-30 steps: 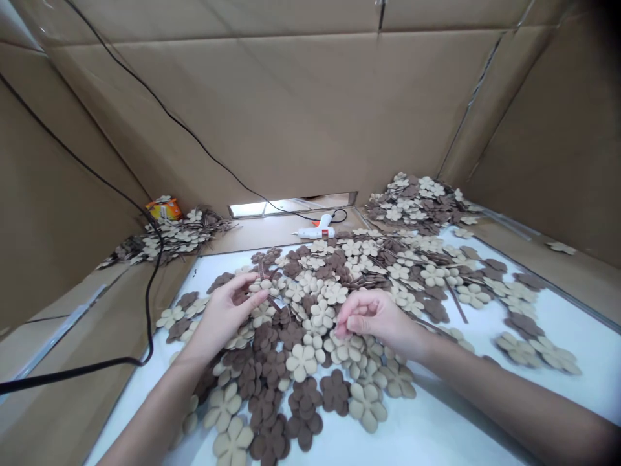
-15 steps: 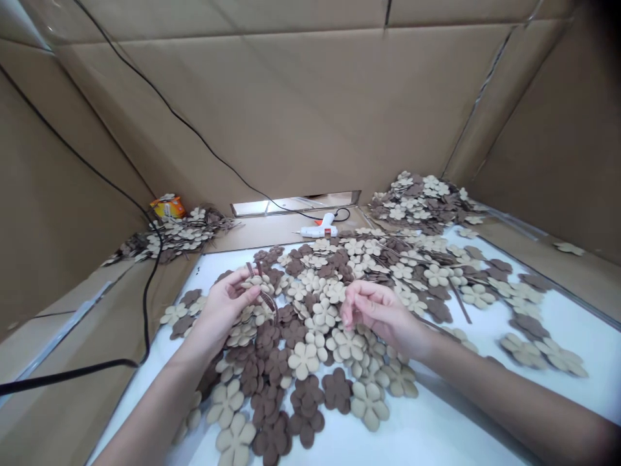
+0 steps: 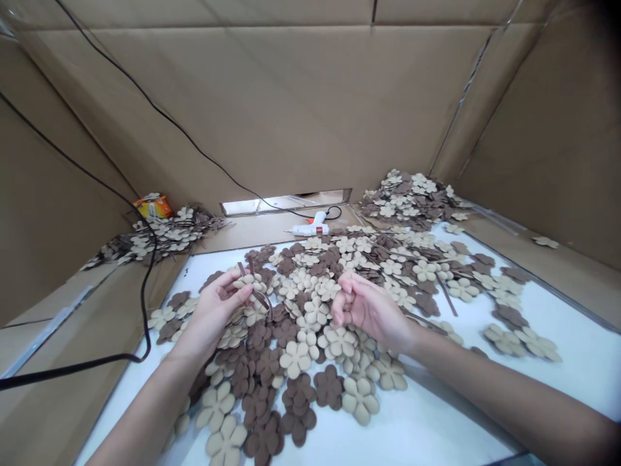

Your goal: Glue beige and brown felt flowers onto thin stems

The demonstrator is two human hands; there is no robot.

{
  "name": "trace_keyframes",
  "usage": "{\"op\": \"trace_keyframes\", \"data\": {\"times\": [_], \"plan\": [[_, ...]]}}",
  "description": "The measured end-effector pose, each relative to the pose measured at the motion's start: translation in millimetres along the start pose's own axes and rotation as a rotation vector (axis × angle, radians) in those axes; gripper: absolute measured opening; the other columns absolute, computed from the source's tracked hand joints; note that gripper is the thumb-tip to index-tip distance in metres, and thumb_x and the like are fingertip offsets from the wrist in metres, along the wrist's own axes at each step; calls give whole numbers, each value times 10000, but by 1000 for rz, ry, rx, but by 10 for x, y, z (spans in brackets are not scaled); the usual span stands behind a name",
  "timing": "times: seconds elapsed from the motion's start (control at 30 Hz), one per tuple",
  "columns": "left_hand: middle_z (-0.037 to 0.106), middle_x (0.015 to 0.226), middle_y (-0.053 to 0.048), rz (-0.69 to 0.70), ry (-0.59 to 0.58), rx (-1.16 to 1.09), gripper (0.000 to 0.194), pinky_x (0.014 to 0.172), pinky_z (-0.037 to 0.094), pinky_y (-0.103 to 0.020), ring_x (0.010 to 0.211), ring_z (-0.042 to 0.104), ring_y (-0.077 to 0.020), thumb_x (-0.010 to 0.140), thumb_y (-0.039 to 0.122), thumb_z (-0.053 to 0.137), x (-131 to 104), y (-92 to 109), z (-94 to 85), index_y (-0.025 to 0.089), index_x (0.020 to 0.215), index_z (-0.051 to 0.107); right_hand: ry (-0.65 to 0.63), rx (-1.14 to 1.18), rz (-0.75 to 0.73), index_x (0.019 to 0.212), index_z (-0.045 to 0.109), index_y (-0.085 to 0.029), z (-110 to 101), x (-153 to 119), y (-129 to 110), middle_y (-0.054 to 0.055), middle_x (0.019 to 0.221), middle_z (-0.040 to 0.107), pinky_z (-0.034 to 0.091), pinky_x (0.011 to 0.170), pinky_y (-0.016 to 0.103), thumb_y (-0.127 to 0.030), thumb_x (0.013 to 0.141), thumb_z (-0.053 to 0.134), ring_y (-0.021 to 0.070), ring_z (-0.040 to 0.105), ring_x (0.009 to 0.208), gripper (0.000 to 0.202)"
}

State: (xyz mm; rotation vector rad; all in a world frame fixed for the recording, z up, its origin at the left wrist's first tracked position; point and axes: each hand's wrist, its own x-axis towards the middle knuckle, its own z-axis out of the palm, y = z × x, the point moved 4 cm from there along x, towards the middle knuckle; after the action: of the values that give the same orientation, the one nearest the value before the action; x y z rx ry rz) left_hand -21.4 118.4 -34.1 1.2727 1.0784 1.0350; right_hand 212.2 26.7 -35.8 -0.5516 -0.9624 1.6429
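Between the thumb and fingers of my left hand (image 3: pixel 224 299) is a beige flower (image 3: pixel 251 283) with a brown ribbon (image 3: pixel 262 299) looped at it. My right hand (image 3: pixel 361 303) hovers over the flower pile to the right, its fingers curled and the thumb raised; I cannot make out anything in it. Under and between both hands lie many loose five-petal flowers, beige (image 3: pixel 295 359) and brown (image 3: pixel 328 387), spread over the white board (image 3: pixel 436 414).
A white glue gun (image 3: pixel 310 224) lies at the back, its black cable (image 3: pixel 194 142) running up left. Flower heaps stand at the back right (image 3: pixel 412 197) and back left (image 3: pixel 169 236), the latter beside an orange packet (image 3: pixel 154 206). Cardboard walls (image 3: pixel 291 97) surround the board.
The view has shifted slightly, so most things sit further left. My right hand's fingers have curled and its thumb has lifted. My left hand still holds the flower and ribbon.
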Motion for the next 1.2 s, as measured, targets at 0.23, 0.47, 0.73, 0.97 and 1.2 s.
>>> {"op": "trace_keyframes", "data": {"times": [0.23,0.47,0.73,0.97,1.2], "plan": [[630,870,-12,-13,11,-37,449,631,486,-189,713,570,-104,620,314,794,7,-19,1,158,1004,623,-82,-6,-17,825,418,-200,72,-25,-31,31,730,640,480,676,263,-329,968,356,125,601,690,203],[623,819,0,-26,-21,-50,454,647,501,-191,682,572,-95,637,309,790,16,-57,5,165,1033,620,-109,-8,-60,859,422,-200,43,1,3,25,727,640,479,673,263,-316,989,287,110,597,647,220],[626,891,-8,-19,-22,-39,428,664,521,-191,701,576,-95,652,310,781,21,-61,-6,193,1034,629,-79,-30,-71,891,418,-198,29,-2,14,15,736,628,474,657,277,-263,997,245,108,589,623,213],[627,1014,-39,0,-3,-51,423,659,517,-178,792,585,-115,639,307,789,43,-59,-16,176,1010,634,-56,-55,-77,867,396,-202,28,22,4,14,728,648,445,603,246,-267,997,235,108,592,601,217],[604,1055,-40,12,-18,-41,411,670,516,-186,806,584,-121,650,312,780,47,-28,-20,179,1011,634,-16,-36,-63,805,337,-209,52,29,-27,-4,672,639,432,556,246,-260,987,178,105,557,514,247]]}}
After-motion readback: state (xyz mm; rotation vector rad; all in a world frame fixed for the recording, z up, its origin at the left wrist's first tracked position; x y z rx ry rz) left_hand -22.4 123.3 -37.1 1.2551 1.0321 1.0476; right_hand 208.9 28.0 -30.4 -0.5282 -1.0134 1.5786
